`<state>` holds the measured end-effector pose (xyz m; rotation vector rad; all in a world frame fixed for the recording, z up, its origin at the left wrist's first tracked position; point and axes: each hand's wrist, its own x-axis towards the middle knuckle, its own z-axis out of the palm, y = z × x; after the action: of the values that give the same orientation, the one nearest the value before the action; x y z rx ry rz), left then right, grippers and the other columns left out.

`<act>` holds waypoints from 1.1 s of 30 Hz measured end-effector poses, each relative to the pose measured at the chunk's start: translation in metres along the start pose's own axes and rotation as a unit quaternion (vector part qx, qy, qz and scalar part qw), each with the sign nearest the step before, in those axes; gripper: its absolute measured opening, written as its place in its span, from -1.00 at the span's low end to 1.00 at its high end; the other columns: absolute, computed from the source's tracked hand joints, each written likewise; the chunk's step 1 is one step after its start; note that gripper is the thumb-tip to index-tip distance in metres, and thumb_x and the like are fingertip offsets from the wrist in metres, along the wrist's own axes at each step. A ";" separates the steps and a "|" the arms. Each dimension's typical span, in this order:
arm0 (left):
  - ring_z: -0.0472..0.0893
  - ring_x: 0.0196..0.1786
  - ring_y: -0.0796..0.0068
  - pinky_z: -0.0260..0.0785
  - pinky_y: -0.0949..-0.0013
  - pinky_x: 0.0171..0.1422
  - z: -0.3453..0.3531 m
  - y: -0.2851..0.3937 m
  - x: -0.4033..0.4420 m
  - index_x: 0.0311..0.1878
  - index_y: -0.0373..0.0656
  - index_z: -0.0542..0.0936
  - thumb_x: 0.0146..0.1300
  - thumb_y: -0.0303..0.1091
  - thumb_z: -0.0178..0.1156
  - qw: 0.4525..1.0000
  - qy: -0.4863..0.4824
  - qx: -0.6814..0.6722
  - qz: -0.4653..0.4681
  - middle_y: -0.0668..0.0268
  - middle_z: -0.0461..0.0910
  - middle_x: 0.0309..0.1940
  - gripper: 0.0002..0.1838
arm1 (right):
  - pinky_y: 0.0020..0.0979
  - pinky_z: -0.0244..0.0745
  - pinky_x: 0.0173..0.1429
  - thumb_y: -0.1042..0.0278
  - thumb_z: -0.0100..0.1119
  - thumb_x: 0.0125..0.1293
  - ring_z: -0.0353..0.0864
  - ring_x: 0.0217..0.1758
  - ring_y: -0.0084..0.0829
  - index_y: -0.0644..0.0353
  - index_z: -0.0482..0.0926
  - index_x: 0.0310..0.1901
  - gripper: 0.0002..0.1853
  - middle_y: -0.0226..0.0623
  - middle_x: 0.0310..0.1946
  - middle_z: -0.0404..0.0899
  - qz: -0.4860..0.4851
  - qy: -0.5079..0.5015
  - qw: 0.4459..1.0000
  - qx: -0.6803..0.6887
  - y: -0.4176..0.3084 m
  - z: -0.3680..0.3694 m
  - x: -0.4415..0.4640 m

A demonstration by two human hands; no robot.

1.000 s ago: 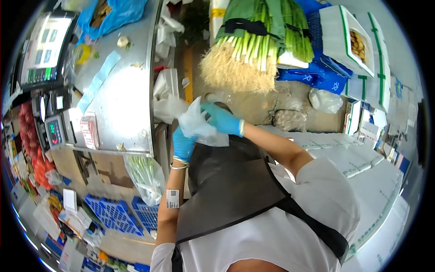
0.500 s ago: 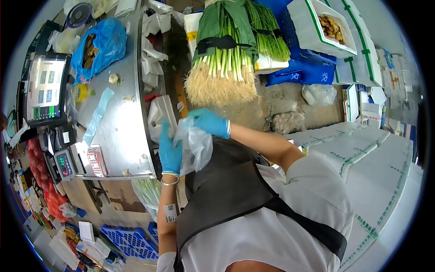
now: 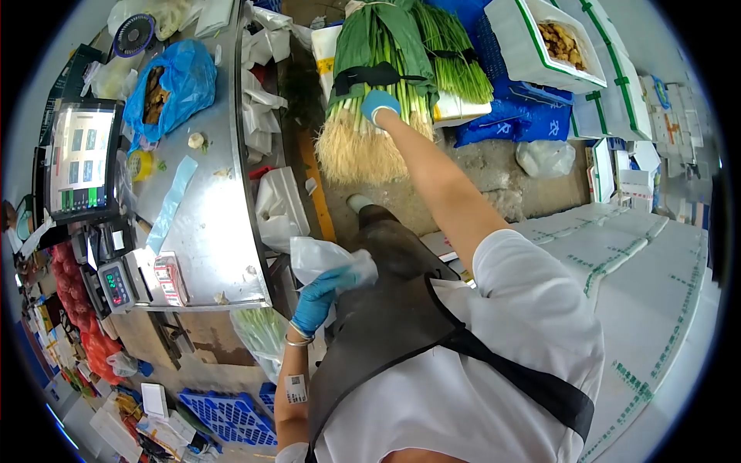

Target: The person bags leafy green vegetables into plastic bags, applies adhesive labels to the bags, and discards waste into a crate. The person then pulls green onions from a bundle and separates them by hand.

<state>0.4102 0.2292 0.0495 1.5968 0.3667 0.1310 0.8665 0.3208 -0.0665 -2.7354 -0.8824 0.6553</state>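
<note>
Your left hand (image 3: 316, 299), in a blue glove, is holding a translucent plastic bag (image 3: 316, 261) in front of your dark apron (image 3: 386, 309). Its fingers are closing on the bag's lower side, folded in with the thumb; the bag is hanging crumpled toward your body, just beside the near corner of the steel bench (image 3: 204, 247).

Your right hand (image 3: 380, 104), also gloved, is reaching out at the end of an extended arm and touching the large onion bundle (image 3: 370, 119) at its white stems, just below the black strap (image 3: 376, 76). The back of the glove is facing the camera and the fingertips are pointing away, so how far open these fingers are, and whether they are gripping any stalk, cannot be told.

The onion bundle is lying with its pale roots toward you, partly wrapped in a green sheet (image 3: 351, 58). A thinner green bundle (image 3: 463, 73) is lying beside it to the right, and a white foam box (image 3: 513, 46) containing knobbly brown roots (image 3: 561, 46) is standing beyond.

On the bench, a blue bag (image 3: 193, 73), a roll of yellow tape (image 3: 140, 165) and a red-and-white packet (image 3: 170, 279) are resting; a scale (image 3: 116, 285) is showing lit digits near its left edge.
</note>
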 end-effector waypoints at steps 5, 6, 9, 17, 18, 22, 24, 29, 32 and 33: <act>0.54 0.07 0.50 0.36 0.43 0.19 -0.025 -0.030 -0.008 -0.02 -0.27 0.65 0.24 -0.61 0.02 0.961 0.093 -0.169 -0.200 0.27 0.64 -0.02 -0.69 | -0.18 0.56 -0.17 0.05 0.09 0.26 0.68 -0.35 -0.10 0.26 0.70 -0.29 -0.61 -0.03 -0.38 0.69 -0.011 -0.175 0.979 0.109 0.016 -0.026 -0.071; 0.53 0.08 0.53 0.34 0.44 0.21 -0.030 -0.025 0.003 -0.01 -0.29 0.64 0.26 -0.58 0.02 0.953 0.111 -0.173 -0.221 0.28 0.64 -0.03 -0.70 | -0.19 0.55 -0.21 -0.01 0.11 0.26 0.65 -0.43 -0.14 0.27 0.69 -0.31 -0.57 -0.05 -0.45 0.67 -0.045 -0.217 0.969 0.105 0.021 -0.024 -0.102; 0.52 0.08 0.52 0.32 0.45 0.24 -0.030 -0.030 0.042 0.08 -0.30 0.59 0.40 -0.34 0.10 0.950 0.116 -0.187 -0.221 0.29 0.61 0.00 -0.70 | -0.23 0.52 -0.30 -0.01 0.20 0.24 0.62 -0.49 -0.28 0.26 0.68 -0.31 -0.59 -0.14 -0.54 0.63 -0.058 -0.236 0.953 0.183 0.024 0.005 -0.199; 0.51 -0.06 0.56 0.36 0.47 0.10 -0.026 -0.029 0.140 0.02 -0.32 0.54 0.33 -0.26 0.22 0.954 -0.037 0.034 -0.295 0.33 0.58 -0.13 -0.66 | -0.30 0.51 -0.28 0.02 0.21 0.29 0.61 -0.50 -0.39 0.24 0.66 -0.27 -0.63 -0.21 -0.50 0.62 -0.110 -0.528 0.796 0.276 -0.038 0.001 -0.324; 0.50 -0.10 0.55 0.37 0.46 0.06 -0.029 -0.027 0.135 0.00 -0.32 0.54 0.32 -0.28 0.21 0.966 -0.006 -0.016 -0.258 0.32 0.57 -0.16 -0.68 | -0.28 0.52 -0.25 0.00 0.23 0.28 0.62 -0.48 -0.36 0.22 0.61 -0.23 -0.62 -0.22 -0.44 0.62 -0.334 -0.390 0.836 0.193 -0.028 0.006 -0.314; 0.47 -0.17 0.58 0.37 0.43 -0.03 -0.058 0.000 0.075 -0.06 -0.26 0.54 0.30 -0.36 0.21 0.975 0.052 -0.063 -0.207 0.34 0.54 -0.24 -0.78 | -0.15 0.36 0.25 -0.07 0.41 0.01 0.51 0.17 -0.21 -0.02 0.32 0.31 -0.19 -0.23 0.09 0.51 -0.488 -0.117 0.865 0.002 -0.055 -0.077 -0.262; 0.47 -0.18 0.58 0.37 0.44 -0.02 -0.068 0.032 0.040 -0.05 -0.24 0.54 0.29 -0.38 0.22 0.972 0.034 -0.010 -0.232 0.36 0.53 -0.25 -0.79 | -0.05 0.13 0.43 -0.01 0.45 -0.05 0.32 0.36 -0.19 -0.15 0.11 0.49 0.04 -0.26 0.36 0.28 -0.605 -0.045 0.795 0.009 -0.064 -0.086 -0.226; 0.51 -0.13 0.55 0.37 0.44 0.05 -0.082 0.099 -0.058 -0.06 -0.26 0.57 0.27 -0.47 0.24 0.964 0.061 0.003 -0.260 0.37 0.54 -0.22 -0.80 | -0.10 0.48 0.05 0.23 0.40 0.01 0.59 -0.04 -0.03 -0.11 0.52 0.20 -0.38 -0.20 -0.13 0.65 -0.587 -0.221 0.776 -0.072 -0.058 -0.045 -0.124; 0.51 -0.11 0.52 0.35 0.43 0.09 -0.074 0.109 -0.111 -0.10 -0.25 0.59 0.26 -0.48 0.25 0.959 0.126 -0.002 -0.254 0.33 0.53 -0.21 -0.84 | -0.26 0.50 -0.28 0.24 0.22 0.25 0.55 -0.50 -0.34 0.09 0.69 -0.15 -0.79 -0.30 -0.50 0.62 -0.483 -0.416 0.769 -0.046 -0.072 -0.072 -0.114; 0.51 -0.11 0.51 0.34 0.43 0.09 -0.068 0.109 -0.120 -0.10 -0.25 0.59 0.27 -0.48 0.24 0.958 0.148 -0.019 -0.245 0.33 0.53 -0.20 -0.84 | -0.31 0.47 -0.34 0.23 0.17 0.30 0.50 -0.53 -0.45 0.15 0.68 -0.13 -0.77 -0.35 -0.55 0.58 -0.356 -0.563 0.746 -0.022 -0.089 -0.096 -0.131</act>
<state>0.2929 0.2546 0.1781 1.4057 0.9751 -0.0052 0.7709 0.3102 0.0921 -1.4811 -1.9627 2.0722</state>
